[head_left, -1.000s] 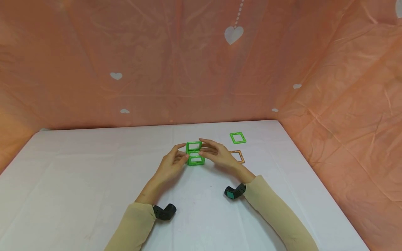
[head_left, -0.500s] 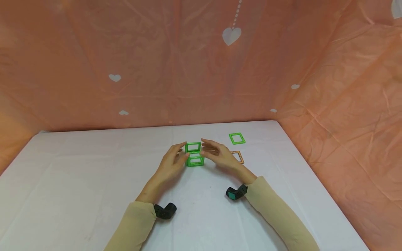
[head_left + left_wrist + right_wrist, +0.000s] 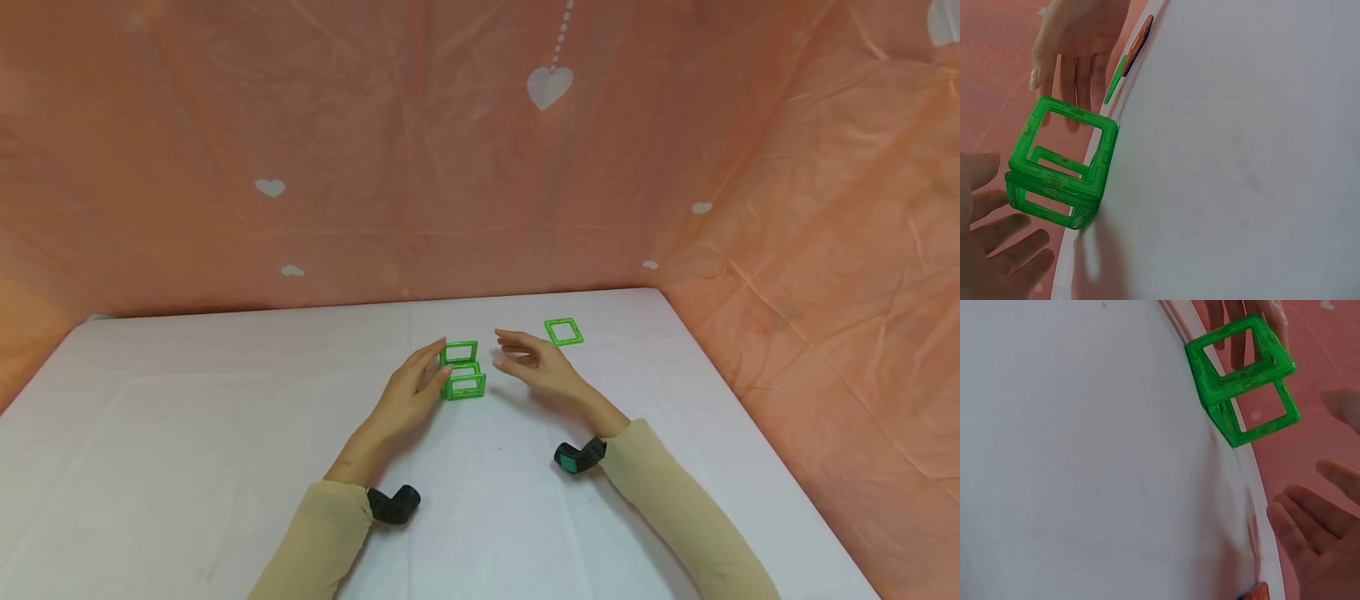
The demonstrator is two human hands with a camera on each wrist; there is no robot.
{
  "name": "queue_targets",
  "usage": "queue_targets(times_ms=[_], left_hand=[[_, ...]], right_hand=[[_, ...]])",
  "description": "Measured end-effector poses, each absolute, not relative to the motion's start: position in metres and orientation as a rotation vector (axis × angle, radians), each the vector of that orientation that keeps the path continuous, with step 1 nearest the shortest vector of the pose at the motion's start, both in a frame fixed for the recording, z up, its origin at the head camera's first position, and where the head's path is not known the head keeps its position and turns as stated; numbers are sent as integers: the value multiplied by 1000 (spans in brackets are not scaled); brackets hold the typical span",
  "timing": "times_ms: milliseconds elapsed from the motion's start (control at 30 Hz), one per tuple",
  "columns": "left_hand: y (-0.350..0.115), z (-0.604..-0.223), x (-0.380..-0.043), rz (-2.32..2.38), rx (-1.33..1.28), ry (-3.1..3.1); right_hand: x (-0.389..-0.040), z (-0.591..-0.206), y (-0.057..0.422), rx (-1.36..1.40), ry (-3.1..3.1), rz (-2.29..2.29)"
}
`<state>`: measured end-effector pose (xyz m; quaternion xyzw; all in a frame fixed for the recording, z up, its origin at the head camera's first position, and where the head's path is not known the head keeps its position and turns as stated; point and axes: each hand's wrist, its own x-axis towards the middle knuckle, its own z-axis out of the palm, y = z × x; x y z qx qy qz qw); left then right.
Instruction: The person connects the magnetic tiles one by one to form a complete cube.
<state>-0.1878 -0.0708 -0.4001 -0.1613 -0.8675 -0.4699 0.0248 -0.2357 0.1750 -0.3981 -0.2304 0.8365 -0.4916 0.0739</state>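
Several green square magnetic tiles stand joined as a box-like structure [image 3: 465,378] on the white table, with windows through their frames. In the left wrist view this structure [image 3: 1054,181] shows one upper face and a side. My left hand [image 3: 405,400] lies along its left side with fingers extended; whether they touch it cannot be made out. Off to the right, my right hand [image 3: 551,375] hovers apart from the structure with relaxed fingers and holds nothing. The right wrist view shows a gap between its fingertips [image 3: 1279,512] and the green tiles [image 3: 1241,384].
A loose green square tile [image 3: 567,342] lies flat beyond my right hand. An orange tile [image 3: 1138,45] lies nearer, hidden by that hand in the head view. Behind the white table [image 3: 225,450] hangs an orange curtain [image 3: 405,167] with white hearts.
My right hand has drawn away from the green structure to the right and now covers the orange tile in the head view. The left hand has stayed nearly in place.
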Motion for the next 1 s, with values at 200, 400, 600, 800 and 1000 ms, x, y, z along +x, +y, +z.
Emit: queue_targets(times_ms=[200,400,600,800,1000], left_hand=[[-71,-402,-188,-1436,-501,-2718],[-72,-405,-188,-1469,-527,-2681],[-72,-408,-189,-1519,-528,-2639],[-71,-408,-189,-1543,-519,-2637],[-70,-406,-189,-1574,-501,-2643]], right_hand=[[-234,-397,185,-651,2506,-1480],[-234,-397,196,-566,2536,-1429],[-233,-397,208,-484,2517,-1457],[-231,-399,219,-552,2557,-1433],[-231,-403,225,-594,2577,-1456]])
